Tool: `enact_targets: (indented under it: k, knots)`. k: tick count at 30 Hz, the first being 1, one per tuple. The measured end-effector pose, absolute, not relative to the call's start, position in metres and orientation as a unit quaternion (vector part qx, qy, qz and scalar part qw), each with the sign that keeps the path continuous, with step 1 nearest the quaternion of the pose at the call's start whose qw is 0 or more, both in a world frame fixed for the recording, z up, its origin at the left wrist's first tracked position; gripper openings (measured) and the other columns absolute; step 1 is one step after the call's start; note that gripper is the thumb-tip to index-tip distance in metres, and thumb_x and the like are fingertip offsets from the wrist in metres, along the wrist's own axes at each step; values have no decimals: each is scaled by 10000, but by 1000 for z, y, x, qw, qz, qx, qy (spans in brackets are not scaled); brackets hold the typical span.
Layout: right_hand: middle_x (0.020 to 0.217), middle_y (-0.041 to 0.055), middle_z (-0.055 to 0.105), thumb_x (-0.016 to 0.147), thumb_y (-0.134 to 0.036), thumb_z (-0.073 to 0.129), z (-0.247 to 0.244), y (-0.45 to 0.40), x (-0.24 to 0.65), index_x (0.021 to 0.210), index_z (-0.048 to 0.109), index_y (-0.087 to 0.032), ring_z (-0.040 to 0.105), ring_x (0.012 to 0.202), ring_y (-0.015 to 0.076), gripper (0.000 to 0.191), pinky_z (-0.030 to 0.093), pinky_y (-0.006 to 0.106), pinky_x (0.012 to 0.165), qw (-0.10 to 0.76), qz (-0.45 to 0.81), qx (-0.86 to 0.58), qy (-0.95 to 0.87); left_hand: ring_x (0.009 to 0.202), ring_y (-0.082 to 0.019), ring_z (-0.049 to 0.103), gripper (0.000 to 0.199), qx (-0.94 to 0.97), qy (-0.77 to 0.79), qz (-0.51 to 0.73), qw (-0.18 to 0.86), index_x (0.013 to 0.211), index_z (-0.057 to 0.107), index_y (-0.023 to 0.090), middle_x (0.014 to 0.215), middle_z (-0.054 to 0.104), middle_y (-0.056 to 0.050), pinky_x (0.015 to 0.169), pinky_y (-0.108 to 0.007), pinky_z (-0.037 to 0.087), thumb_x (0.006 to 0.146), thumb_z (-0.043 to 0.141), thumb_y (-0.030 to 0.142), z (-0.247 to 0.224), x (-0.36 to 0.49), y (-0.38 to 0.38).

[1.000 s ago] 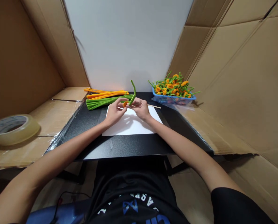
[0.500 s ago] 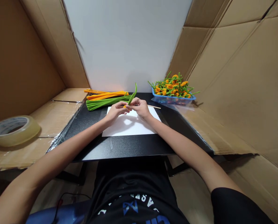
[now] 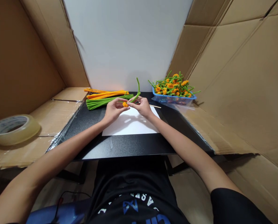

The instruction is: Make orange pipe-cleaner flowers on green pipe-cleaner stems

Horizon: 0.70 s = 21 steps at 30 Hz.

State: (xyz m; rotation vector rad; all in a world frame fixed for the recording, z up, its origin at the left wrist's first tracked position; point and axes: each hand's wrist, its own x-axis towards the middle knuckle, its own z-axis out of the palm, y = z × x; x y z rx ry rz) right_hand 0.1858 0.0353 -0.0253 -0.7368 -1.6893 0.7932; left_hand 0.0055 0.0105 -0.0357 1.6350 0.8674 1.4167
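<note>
Above a white sheet of paper (image 3: 129, 126), both hands hold one pipe-cleaner flower (image 3: 125, 104). Its small orange head faces left, between the fingertips of my left hand (image 3: 115, 109). My right hand (image 3: 142, 107) pinches the green part just behind the head. From there the fuzzy green stem (image 3: 138, 85) bends upward past the right fingers. Part of the flower is hidden by the fingers.
Orange pipe cleaners (image 3: 107, 94) and green pipe cleaners (image 3: 101, 103) lie at the table's back left. A blue basket (image 3: 173, 99) of orange flowers stands back right. A thin stick (image 3: 155, 106) lies behind my right hand. A tape roll (image 3: 14, 129) sits left on cardboard.
The flower has turned so its orange head shows more and points left. Its green stem has tilted and bent to the right. My fingers have shifted their hold.
</note>
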Motion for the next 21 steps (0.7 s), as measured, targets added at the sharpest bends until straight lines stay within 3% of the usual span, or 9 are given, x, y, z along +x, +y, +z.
enact_targets:
  k: [7, 12, 16, 21]
  knots:
    - [887, 71, 745, 738, -433, 792, -18, 35, 191, 761, 753, -176, 636, 769, 193, 261, 457, 295, 636, 506, 298, -319, -744, 782, -229, 719, 441, 623, 349, 558, 422, 951, 723, 170, 779, 750, -52, 771, -343, 563, 587, 909, 337, -33, 7, 9]
    - [871, 67, 724, 771, -433, 778, -18, 36, 193, 760, 765, -177, 613, 754, 183, 257, 460, 311, 675, 479, 257, -308, -781, 752, -216, 705, 416, 623, 364, 553, 417, 930, 729, 157, 772, 748, -51, 742, -328, 551, 577, 905, 289, -33, 8, 9]
    - [885, 70, 722, 804, -453, 757, -20, 37, 193, 798, 765, -177, 620, 774, 188, 277, 471, 322, 720, 483, 218, -312, -789, 814, -200, 709, 438, 564, 342, 546, 516, 964, 737, 137, 862, 759, -69, 830, -335, 555, 570, 899, 238, -32, 9, 13]
    - [878, 75, 715, 814, -562, 721, -27, 39, 190, 812, 751, -164, 625, 782, 184, 399, 474, 312, 716, 476, 220, -320, -789, 782, -143, 703, 243, 427, 356, 563, 612, 879, 727, 92, 838, 745, -79, 881, -300, 541, 646, 794, 98, -32, 10, 19]
